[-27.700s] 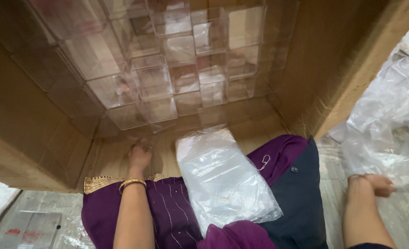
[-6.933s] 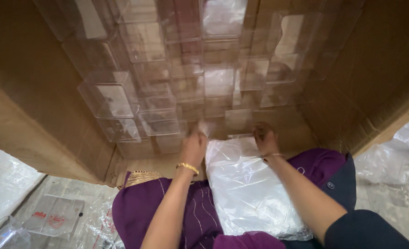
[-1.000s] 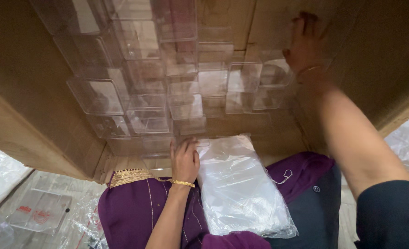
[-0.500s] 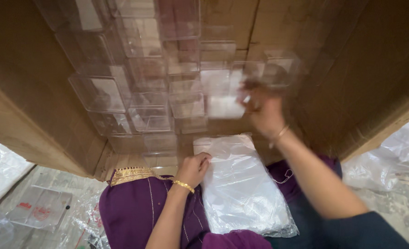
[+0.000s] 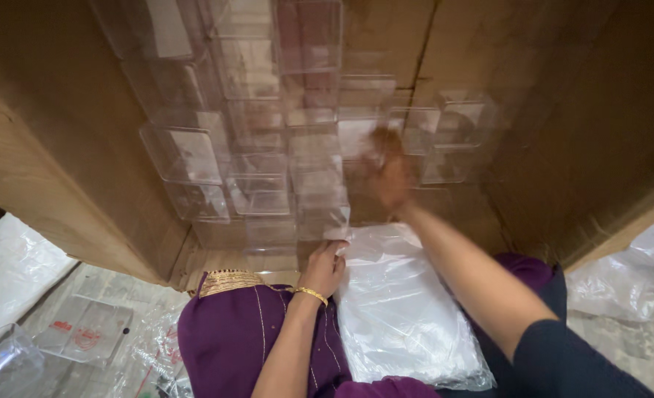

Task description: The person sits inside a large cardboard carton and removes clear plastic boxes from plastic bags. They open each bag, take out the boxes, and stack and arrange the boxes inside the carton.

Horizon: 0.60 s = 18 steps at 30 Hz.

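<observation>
Head view looks down into a big brown carton (image 5: 555, 110) lying open toward us, its inside stacked with clear plastic boxes (image 5: 268, 140) in rows. Our right hand (image 5: 387, 177) is up among these boxes, blurred, beside a small clear box (image 5: 356, 136); we cannot tell whether its fingers grip that box or only touch it. Our left hand (image 5: 322, 267), with a gold bangle (image 5: 311, 293) at the wrist, rests on the left edge of a stack of clear plastic bags (image 5: 401, 309), fingers curled loosely against it. This stack lies on our lap, over purple cloth (image 5: 231, 339), just below the carton's mouth. At lower left, on the floor, lie flat clear packets (image 5: 84, 332) with small red marks, and crumpled clear wrap (image 5: 6, 258) beside them. More clear wrap (image 5: 637, 269) lies at right.
</observation>
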{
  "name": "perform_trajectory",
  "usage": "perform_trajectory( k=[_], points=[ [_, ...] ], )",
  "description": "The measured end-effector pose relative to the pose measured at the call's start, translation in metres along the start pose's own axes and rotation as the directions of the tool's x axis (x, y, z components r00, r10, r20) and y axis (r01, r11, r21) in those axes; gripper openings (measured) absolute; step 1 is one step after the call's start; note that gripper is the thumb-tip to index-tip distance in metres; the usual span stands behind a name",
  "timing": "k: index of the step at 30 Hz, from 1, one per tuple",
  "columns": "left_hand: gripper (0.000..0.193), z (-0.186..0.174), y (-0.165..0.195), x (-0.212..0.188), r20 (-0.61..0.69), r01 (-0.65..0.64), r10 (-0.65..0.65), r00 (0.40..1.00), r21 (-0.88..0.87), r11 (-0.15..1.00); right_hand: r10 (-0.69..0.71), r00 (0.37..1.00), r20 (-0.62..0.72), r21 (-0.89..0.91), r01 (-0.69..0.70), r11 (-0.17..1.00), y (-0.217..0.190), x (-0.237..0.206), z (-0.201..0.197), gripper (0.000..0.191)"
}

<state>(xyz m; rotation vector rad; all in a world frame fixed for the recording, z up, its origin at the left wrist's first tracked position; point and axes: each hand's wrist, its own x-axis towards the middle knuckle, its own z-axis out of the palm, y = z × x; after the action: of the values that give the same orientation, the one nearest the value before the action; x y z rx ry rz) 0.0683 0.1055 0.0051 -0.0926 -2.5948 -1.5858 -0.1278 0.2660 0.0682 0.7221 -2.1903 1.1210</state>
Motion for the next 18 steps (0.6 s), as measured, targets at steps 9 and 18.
perform_trajectory(
  k=[9,18],
  points=[
    [0.032,0.004,-0.003,0.002,-0.020,0.049,-0.049,0.999,0.001,0.999,0.302,0.948,0.098,-0.218,-0.275,0.936,0.037,0.118,-0.042,0.057],
    [0.030,0.008,-0.013,0.004,-0.023,-0.004,0.006,1.000,0.078,0.997,-0.028,0.980,0.199,-0.036,0.036,0.999,0.028,0.122,-0.048,0.077]
  ],
)
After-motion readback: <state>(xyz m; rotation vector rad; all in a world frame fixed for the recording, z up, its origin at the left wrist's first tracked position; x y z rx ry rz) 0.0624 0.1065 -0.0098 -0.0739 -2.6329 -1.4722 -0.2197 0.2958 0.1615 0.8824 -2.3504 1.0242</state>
